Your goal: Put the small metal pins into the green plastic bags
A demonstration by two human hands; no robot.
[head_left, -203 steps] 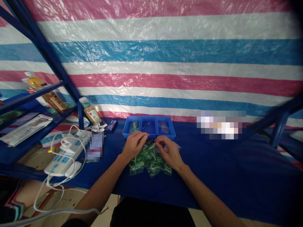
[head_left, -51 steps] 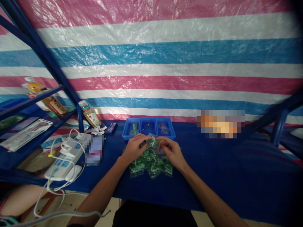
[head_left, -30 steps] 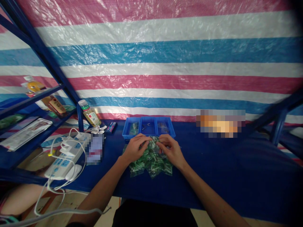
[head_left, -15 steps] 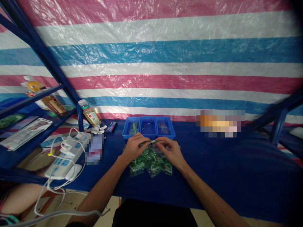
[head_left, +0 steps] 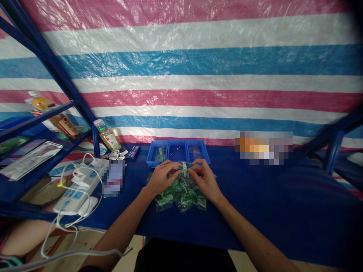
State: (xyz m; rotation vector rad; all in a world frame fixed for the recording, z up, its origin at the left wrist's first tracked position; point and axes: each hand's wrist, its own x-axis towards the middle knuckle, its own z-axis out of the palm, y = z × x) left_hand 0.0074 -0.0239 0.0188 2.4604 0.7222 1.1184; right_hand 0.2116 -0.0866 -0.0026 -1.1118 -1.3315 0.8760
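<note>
Between my two hands is a small clear plastic bag [head_left: 185,169] with green and white contents, raised over a pile. My left hand [head_left: 163,177] pinches its left side with thumb and fingertips. On the right side, the bag is gripped by the curled fingers of my right hand [head_left: 205,181]. Beneath both hands lies a pile of similar green-filled plastic bags [head_left: 183,196]. Just beyond my fingers sits a blue tray [head_left: 150,165] split into three compartments. Its left and right compartments hold clear packets, and thin dark pieces [head_left: 175,150] lie in the middle one.
To the left on the blue table [head_left: 255,211] are a power strip [head_left: 74,189] with white cables, a blurred-out phone-shaped item [head_left: 113,177], a small blue box [head_left: 134,152] and a bottle [head_left: 107,135]. A pixelated object [head_left: 262,148] lies at back right. Blue metal posts [head_left: 334,149] flank the table.
The small bag has turned so that more of its face shows between my hands. My fingers have shifted their hold on it; the pile and tray stay put.
</note>
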